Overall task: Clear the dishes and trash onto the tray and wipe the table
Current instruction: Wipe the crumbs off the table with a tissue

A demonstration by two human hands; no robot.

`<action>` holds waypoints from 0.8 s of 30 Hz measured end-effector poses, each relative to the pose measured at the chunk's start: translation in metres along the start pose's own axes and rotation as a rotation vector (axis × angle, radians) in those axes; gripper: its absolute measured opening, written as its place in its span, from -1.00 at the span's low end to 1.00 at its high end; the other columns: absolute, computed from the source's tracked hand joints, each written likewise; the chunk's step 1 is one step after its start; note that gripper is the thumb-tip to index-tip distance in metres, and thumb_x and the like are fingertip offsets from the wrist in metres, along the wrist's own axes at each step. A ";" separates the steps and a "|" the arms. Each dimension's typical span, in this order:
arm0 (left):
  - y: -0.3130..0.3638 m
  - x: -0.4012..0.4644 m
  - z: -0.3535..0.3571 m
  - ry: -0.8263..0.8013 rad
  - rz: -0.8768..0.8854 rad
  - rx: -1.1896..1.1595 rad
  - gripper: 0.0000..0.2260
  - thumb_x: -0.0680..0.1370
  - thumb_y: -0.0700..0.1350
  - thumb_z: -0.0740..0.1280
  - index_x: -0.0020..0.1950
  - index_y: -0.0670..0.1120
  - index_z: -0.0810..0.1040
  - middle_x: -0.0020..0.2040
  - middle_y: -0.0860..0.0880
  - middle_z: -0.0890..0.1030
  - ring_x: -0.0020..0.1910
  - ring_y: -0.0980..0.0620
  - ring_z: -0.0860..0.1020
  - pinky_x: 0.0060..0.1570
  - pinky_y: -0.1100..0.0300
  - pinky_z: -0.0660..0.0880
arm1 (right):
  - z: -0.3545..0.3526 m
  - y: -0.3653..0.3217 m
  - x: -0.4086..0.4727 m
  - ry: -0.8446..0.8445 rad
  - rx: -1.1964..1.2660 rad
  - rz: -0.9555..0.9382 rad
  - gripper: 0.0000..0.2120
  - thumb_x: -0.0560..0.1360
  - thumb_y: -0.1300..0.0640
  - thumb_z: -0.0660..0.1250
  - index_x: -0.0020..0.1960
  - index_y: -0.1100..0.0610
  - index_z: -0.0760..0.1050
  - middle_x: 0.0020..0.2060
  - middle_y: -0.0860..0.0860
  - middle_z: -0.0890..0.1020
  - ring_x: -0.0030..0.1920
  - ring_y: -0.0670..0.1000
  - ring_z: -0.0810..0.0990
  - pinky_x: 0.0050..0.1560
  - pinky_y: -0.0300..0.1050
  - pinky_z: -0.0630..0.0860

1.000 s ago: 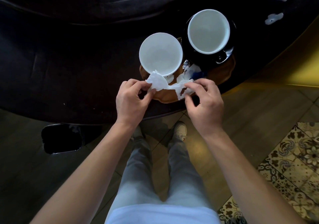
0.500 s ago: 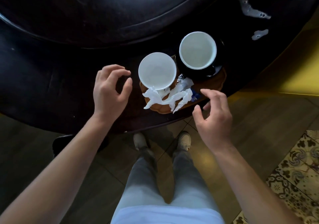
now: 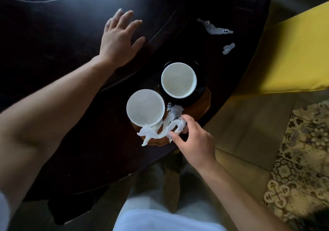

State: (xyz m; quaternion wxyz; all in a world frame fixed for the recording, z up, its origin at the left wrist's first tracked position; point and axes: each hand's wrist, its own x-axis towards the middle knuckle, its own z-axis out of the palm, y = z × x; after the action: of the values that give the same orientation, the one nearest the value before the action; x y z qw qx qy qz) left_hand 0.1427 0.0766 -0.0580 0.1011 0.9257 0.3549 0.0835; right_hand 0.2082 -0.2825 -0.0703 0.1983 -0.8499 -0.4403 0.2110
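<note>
A dark table [image 3: 58,40] carried a wooden tray [image 3: 207,100] near its edge. The left hand [image 3: 118,38] lay spread flat on the table, its grip wide and empty. On the tray stood two white cups [image 3: 145,108]. The right hand [image 3: 194,141] pinched a crumpled napkin [image 3: 158,132] beside them. Two white scraps [image 3: 215,28] lay beyond the tray.

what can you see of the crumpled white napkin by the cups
The crumpled white napkin is thin tissue, twisted into ragged strands. It lies on the near edge of the wooden tray, partly under the rim of the nearer white cup, one end hanging past the tray. The right hand pinches its right end.
</note>
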 end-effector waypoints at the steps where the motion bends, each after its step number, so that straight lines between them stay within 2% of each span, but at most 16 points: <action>1: -0.003 0.007 0.003 -0.030 0.001 -0.002 -0.45 0.63 0.22 0.19 0.58 0.01 0.41 0.65 -0.11 0.28 0.67 -0.20 0.13 0.61 -0.11 0.09 | 0.003 -0.004 -0.001 0.008 -0.005 0.049 -0.40 0.48 -0.34 0.37 0.36 0.00 0.40 0.08 -0.05 0.67 0.00 0.03 0.70 -0.13 -0.02 0.67; 4: -0.006 0.015 0.014 -0.097 0.010 -0.004 -0.42 0.63 0.21 0.18 0.60 -0.01 0.36 0.66 -0.11 0.25 0.67 -0.19 0.11 0.62 -0.11 0.04 | 0.008 -0.017 -0.005 0.053 -0.017 0.169 -0.45 0.42 -0.35 0.42 0.19 0.01 0.42 -0.02 -0.05 0.66 -0.12 0.02 0.68 -0.25 -0.05 0.61; 6: -0.007 0.014 0.021 -0.099 0.014 -0.008 -0.42 0.63 0.21 0.15 0.60 -0.02 0.35 0.65 -0.10 0.26 0.67 -0.18 0.12 0.63 -0.12 0.01 | 0.013 -0.024 -0.008 0.099 -0.047 0.195 -0.51 0.40 -0.31 0.46 0.06 0.01 0.41 -0.15 -0.09 0.59 -0.27 -0.03 0.57 -0.37 -0.16 0.44; 9: -0.009 0.014 0.025 -0.069 0.012 -0.008 -0.44 0.64 0.21 0.15 0.60 -0.01 0.35 0.65 -0.10 0.26 0.67 -0.17 0.12 0.64 -0.11 -0.02 | 0.021 -0.031 -0.012 0.133 -0.096 0.221 -0.59 0.40 -0.22 0.50 -0.04 0.02 0.41 -0.24 -0.10 0.51 -0.35 -0.02 0.51 -0.37 -0.20 0.32; 12: -0.010 0.016 0.027 -0.064 0.017 -0.002 -0.44 0.65 0.21 0.15 0.60 -0.01 0.35 0.66 -0.11 0.25 0.67 -0.17 0.12 0.63 -0.10 -0.03 | 0.029 -0.035 -0.012 0.163 -0.118 0.214 -0.64 0.38 -0.13 0.56 -0.01 0.03 0.49 -0.21 -0.07 0.58 -0.31 0.02 0.60 -0.32 -0.23 0.33; 16: -0.009 0.018 0.028 -0.058 0.018 -0.002 -0.44 0.65 0.22 0.14 0.60 -0.01 0.34 0.66 -0.11 0.24 0.67 -0.17 0.10 0.64 -0.11 -0.04 | 0.033 -0.039 -0.005 0.180 -0.147 0.218 -0.56 0.31 -0.11 0.62 0.06 0.04 0.55 -0.16 -0.05 0.65 -0.24 0.05 0.67 -0.29 -0.23 0.34; 19: -0.008 0.021 0.028 -0.054 0.014 -0.002 -0.43 0.66 0.21 0.14 0.61 -0.01 0.34 0.66 -0.11 0.23 0.68 -0.16 0.10 0.64 -0.11 -0.04 | 0.035 -0.042 -0.002 0.170 -0.193 0.212 -0.56 0.29 -0.07 0.63 0.04 0.06 0.54 -0.22 -0.05 0.68 -0.28 0.06 0.68 -0.32 -0.22 0.35; 24: -0.007 0.023 0.030 -0.051 0.011 -0.007 -0.43 0.66 0.21 0.14 0.61 -0.02 0.34 0.67 -0.11 0.23 0.68 -0.16 0.09 0.64 -0.11 -0.05 | 0.034 -0.048 -0.003 0.201 -0.144 0.224 -0.66 0.31 0.13 0.57 0.03 0.08 0.55 -0.31 -0.04 0.67 -0.36 0.07 0.63 -0.30 -0.23 0.32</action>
State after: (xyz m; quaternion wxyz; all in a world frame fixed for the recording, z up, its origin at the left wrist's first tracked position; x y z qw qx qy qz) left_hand 0.1620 0.0936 -0.0863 0.1128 0.9291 0.3469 0.0616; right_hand 0.1564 -0.2538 -0.0728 0.1551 -0.9225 -0.3348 0.1133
